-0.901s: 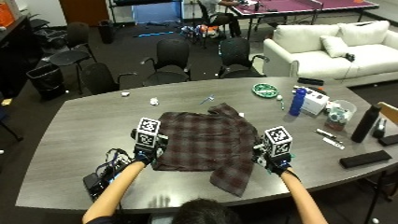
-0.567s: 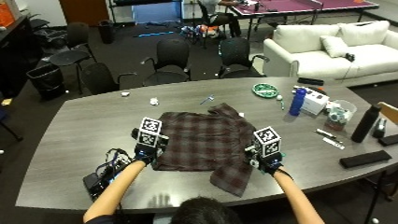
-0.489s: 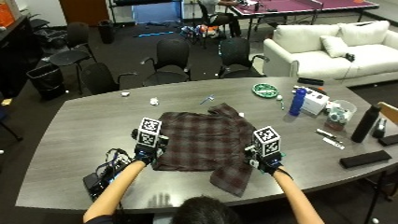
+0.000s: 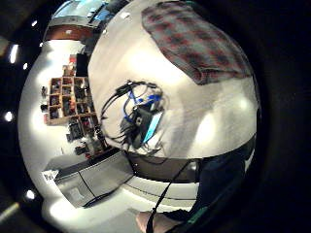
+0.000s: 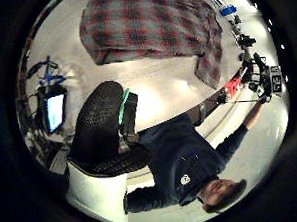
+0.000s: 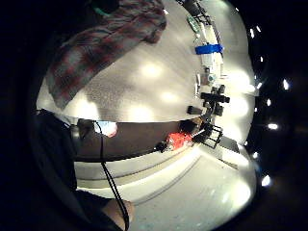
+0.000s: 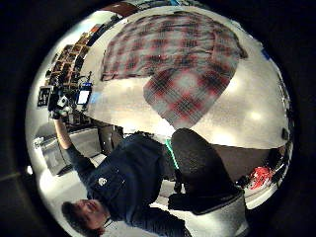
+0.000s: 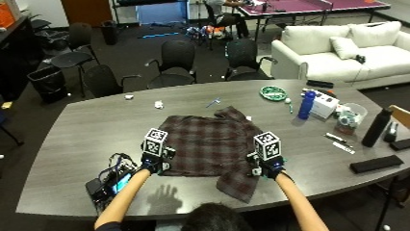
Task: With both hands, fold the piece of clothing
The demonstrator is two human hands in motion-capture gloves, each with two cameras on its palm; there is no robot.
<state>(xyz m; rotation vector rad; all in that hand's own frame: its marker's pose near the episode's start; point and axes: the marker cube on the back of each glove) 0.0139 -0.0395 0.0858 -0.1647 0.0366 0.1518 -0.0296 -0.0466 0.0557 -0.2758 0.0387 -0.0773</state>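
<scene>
A dark red and grey plaid shirt [image 8: 208, 147] lies spread flat in the middle of the grey table [image 8: 83, 130], with one sleeve hanging toward the near edge. My left hand [image 8: 154, 163] hovers at the shirt's near left corner. My right hand [image 8: 267, 168] hovers at its near right edge, beside the sleeve. Both palm cameras look down on the shirt [image 5: 149, 26] [image 7: 177, 59] from a little way above, and no cloth lies in either palm. A straight thumb [image 5: 99, 128] shows in the left thumb side view and another thumb [image 7: 197, 168] in the right one.
A small device with blue cables [image 8: 108, 180] lies by my left forearm. At the table's right stand a blue bottle [image 8: 307, 104], a white box [image 8: 326, 103], a green plate [image 8: 274, 92], a black bottle [image 8: 375, 127] and a flat black case [image 8: 375, 163]. Chairs stand beyond the far edge.
My right hand has shifted a little to the left, from beside the shirt to over its right edge. My left hand has stayed put.
</scene>
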